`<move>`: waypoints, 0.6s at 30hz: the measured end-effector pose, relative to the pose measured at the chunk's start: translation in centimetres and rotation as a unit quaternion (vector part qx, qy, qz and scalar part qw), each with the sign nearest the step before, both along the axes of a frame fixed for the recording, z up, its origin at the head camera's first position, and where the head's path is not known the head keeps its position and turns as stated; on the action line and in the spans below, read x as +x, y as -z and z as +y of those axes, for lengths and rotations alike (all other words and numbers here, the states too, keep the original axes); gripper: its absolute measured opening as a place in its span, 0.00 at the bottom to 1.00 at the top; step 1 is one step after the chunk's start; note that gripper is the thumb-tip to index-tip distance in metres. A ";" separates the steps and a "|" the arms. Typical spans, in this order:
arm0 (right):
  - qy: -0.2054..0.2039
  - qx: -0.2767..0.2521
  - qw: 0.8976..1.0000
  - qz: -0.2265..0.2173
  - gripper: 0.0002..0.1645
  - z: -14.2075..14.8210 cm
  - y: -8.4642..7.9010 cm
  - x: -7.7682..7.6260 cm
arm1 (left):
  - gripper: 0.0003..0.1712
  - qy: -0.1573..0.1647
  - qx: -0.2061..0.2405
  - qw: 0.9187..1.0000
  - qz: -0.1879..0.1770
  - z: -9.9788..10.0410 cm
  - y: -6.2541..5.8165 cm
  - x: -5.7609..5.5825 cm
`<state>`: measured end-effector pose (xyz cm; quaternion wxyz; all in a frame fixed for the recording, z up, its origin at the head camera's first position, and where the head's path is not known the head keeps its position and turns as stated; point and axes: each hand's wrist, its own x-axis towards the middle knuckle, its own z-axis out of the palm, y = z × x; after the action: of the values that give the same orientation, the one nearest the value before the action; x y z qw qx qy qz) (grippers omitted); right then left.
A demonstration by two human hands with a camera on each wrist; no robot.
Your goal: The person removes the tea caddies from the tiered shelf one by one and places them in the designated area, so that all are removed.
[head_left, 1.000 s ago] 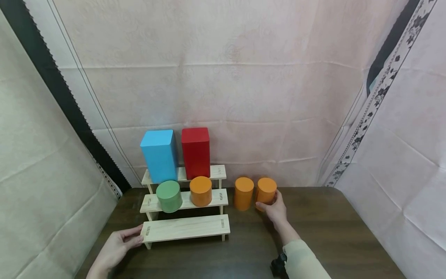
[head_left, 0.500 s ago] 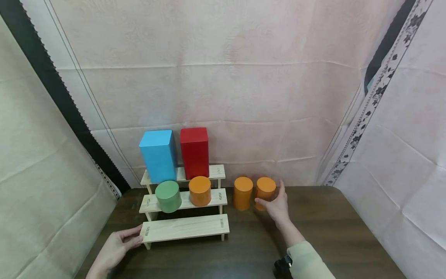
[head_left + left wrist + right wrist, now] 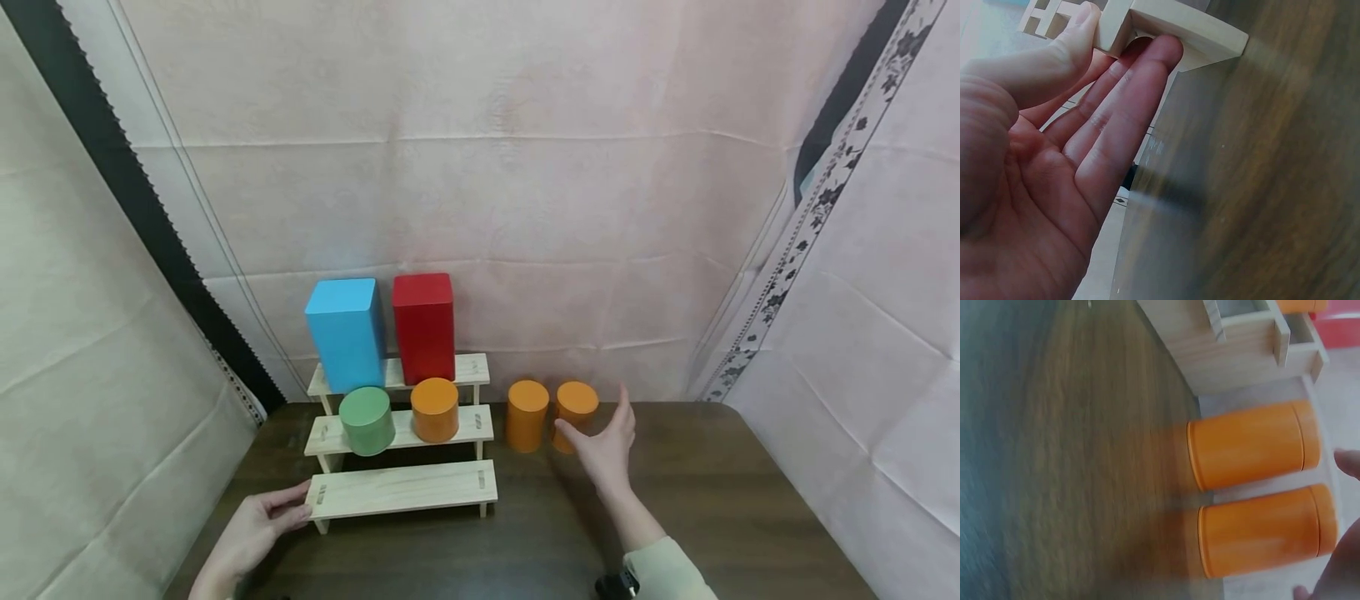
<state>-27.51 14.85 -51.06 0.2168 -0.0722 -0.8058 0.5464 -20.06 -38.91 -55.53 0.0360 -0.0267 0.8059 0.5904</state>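
My left hand (image 3: 251,533) pinches the left end of the bottom step of a pale wooden three-step display stand (image 3: 405,490), also seen in the left wrist view, where the thumb (image 3: 1075,47) lies on the wood. My right hand (image 3: 609,450), thumb and fingers spread apart, stands beside the right orange cylinder (image 3: 576,404) and holds nothing. Just left of that one is a matching orange cylinder (image 3: 527,415). Both stand upright on the table, and in the right wrist view each cylinder (image 3: 1266,531) shows a seam near its top.
A blue block (image 3: 347,337) and a red block (image 3: 423,329) stand on the top step. On the middle step are a green cylinder (image 3: 367,422) and a shorter orange cylinder (image 3: 435,410). Pale cloth (image 3: 517,208) hangs behind and beside the dark wooden table (image 3: 720,500).
My right hand has let go of the right orange cylinder, spread its fingers and drawn back to the right. The cylinder stays standing. My left hand keeps its hold on the stand.
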 end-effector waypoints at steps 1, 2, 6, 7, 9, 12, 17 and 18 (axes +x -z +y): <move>0.009 -0.001 1.000 0.012 0.80 -0.2 -0.1 0.2 | 0.29 0.001 -0.001 1.000 0.002 0.1 -0.1 0.0; 0.016 -0.003 1.000 0.027 0.79 -0.4 -0.1 0.4 | 0.29 0.001 -0.003 1.000 0.003 0.1 -0.1 0.0; 0.029 -0.015 0.995 0.091 0.78 -1.7 -0.5 0.9 | 0.29 0.002 -0.006 1.000 0.006 0.2 -0.4 0.1; 0.029 -0.020 0.994 0.106 0.79 -2.1 -0.6 1.0 | 0.29 0.003 -0.006 1.000 0.007 0.2 -0.4 0.2; 0.023 -0.029 0.991 0.128 0.79 -3.0 -0.8 1.3 | 0.29 0.005 -0.007 1.000 0.008 0.3 -0.5 0.2; 0.011 -0.033 0.988 0.147 0.77 -4.3 -1.0 1.6 | 0.29 0.004 -0.008 1.000 0.010 0.3 -0.4 0.1; -0.034 -0.033 0.983 0.178 0.70 -6.4 -0.7 1.9 | 0.29 -0.002 -0.012 1.000 0.009 0.2 -0.1 0.1; -0.043 -0.033 0.981 0.184 0.69 -6.9 -0.7 1.9 | 0.29 -0.002 -0.013 1.000 0.009 0.2 0.0 0.0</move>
<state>-25.59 7.97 -50.36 0.3357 0.0571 -0.7355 0.5857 -20.02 -38.75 -55.49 0.0272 -0.0237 0.8140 0.5798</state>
